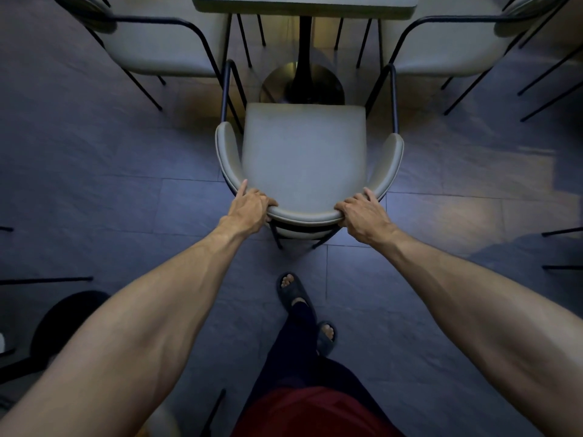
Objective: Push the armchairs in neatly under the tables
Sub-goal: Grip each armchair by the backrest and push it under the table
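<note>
Fingers (348, 205) of right hand (366, 216) curled over curved backrest rim, clamped on armchair (304, 152). Left hand (250, 208) clamped likewise on rim's other end, index finger stretched forward along it. Seat between and beyond both hands, front edge near round pedestal base (301, 85), not yet under counter (304, 6) further ahead. Two more armchairs flank counter, beyond and outward of each hand. Behind hands: tiled floor (126, 184), sandalled foot (291, 290).
</note>
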